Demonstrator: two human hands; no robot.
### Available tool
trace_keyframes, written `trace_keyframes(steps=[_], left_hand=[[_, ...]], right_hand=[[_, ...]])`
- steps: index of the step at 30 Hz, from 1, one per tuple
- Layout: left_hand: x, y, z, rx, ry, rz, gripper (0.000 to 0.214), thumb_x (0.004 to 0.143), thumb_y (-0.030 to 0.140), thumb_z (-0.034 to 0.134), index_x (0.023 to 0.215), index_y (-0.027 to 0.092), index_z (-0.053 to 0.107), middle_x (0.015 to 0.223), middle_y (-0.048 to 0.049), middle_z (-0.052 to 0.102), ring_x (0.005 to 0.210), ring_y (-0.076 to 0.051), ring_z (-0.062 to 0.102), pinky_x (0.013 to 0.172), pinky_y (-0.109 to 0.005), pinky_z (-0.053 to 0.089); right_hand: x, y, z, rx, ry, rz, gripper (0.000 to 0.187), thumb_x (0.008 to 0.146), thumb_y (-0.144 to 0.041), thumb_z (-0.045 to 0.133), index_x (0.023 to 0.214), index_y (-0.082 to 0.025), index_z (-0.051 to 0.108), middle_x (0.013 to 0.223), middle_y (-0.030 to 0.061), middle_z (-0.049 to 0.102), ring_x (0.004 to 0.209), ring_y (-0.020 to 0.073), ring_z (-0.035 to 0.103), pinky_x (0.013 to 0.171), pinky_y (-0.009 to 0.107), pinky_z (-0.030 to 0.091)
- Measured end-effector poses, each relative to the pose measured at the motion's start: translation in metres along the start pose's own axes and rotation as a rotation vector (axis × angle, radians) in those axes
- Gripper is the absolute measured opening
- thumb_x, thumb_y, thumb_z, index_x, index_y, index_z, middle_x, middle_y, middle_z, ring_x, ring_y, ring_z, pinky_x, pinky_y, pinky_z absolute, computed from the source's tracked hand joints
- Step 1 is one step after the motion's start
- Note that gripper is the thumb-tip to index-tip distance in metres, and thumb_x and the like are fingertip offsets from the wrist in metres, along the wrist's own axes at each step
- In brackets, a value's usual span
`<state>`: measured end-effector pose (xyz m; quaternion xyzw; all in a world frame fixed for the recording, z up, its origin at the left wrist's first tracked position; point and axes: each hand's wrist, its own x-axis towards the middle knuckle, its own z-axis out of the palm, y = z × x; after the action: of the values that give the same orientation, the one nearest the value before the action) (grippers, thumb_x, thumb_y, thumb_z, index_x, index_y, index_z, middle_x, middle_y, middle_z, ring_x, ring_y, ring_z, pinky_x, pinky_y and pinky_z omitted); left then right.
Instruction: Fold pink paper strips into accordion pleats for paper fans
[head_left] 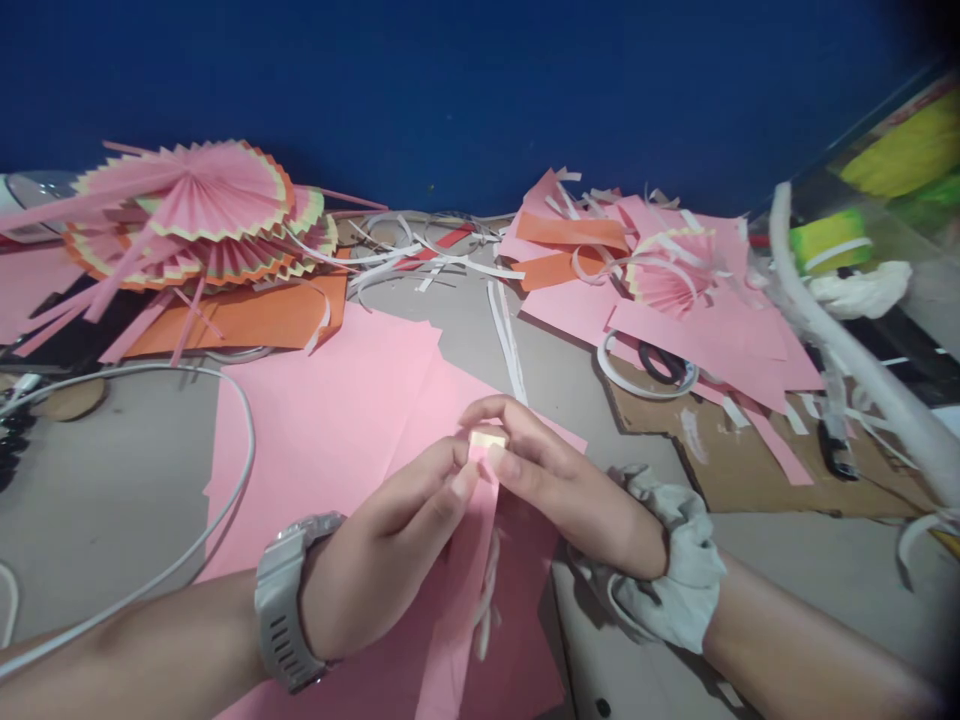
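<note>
Pink paper strip (456, 610), folded over at its pale-yellow end (487, 439), is held above the pink sheets (315, 430), its tail running toward the near edge of the grey tabletop (120, 480). Left hand (390, 530) and right hand (559, 475) both pinch that end between thumb and fingers — one at each side. Creasing or rolling it looks like the step in hand; another fold would call for aligned edges and even thumb pressure. Beyond, pleated paper fans (225, 190) lie toward the far left corner, white offcuts (508, 340) near the back edge, and paper scraps (705, 335) over cardboard (739, 475) toward the right edge.
</note>
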<state>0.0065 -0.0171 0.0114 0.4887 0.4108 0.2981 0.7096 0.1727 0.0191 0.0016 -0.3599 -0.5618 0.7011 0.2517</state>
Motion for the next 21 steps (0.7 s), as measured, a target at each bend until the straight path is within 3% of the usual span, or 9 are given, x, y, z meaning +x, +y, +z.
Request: trace_keyframes(steps=[4,10,16,21], left_hand=[[0.0004,-0.0028,0.0042,-0.226,-0.104,-0.075,0.023,0.094,0.033,0.026,0.087,0.02,0.043,0.051,0.0061,0.047,0.034,-0.008,0.044,0.044,-0.028,0.051],[0.0019,-0.0028,0.0086,-0.239,-0.09,-0.122,0.017,0.093,0.025,0.027,0.09,0.02,0.043,0.053,0.0088,0.044,0.031,-0.004,0.038,0.049,-0.032,0.055],[0.0007,-0.0046,0.0059,-0.326,-0.101,-0.146,0.021,0.093,0.033,0.026,0.094,0.02,0.043,0.053,0.008,0.043,0.033,-0.004,0.038,0.047,-0.03,0.053],[0.0004,-0.0029,0.005,-0.151,-0.154,-0.049,0.02,0.092,0.036,0.035,0.087,0.018,0.042,0.055,0.0047,0.048,0.044,-0.008,0.048,0.052,-0.025,0.05]], right_hand=[[0.0,-0.0008,0.0009,0.02,-0.049,-0.015,0.031,0.086,-0.045,0.045,0.107,-0.023,0.05,0.089,0.0022,0.054,0.083,0.0133,0.05,0.071,0.024,0.041],[0.0007,0.0009,0.0049,0.121,-0.031,-0.003,0.019,0.087,-0.04,0.046,0.093,-0.022,0.049,0.072,-0.0022,0.055,0.069,0.0098,0.053,0.064,0.022,0.042],[0.0014,0.0017,0.0065,0.1,-0.013,-0.011,0.012,0.09,-0.032,0.044,0.093,-0.022,0.048,0.073,-0.0033,0.057,0.069,0.0078,0.054,0.066,0.019,0.043],[0.0017,0.003,0.0072,0.038,0.009,-0.021,0.015,0.089,-0.034,0.043,0.094,-0.021,0.05,0.077,-0.0014,0.057,0.073,0.0099,0.055,0.066,0.021,0.043]])
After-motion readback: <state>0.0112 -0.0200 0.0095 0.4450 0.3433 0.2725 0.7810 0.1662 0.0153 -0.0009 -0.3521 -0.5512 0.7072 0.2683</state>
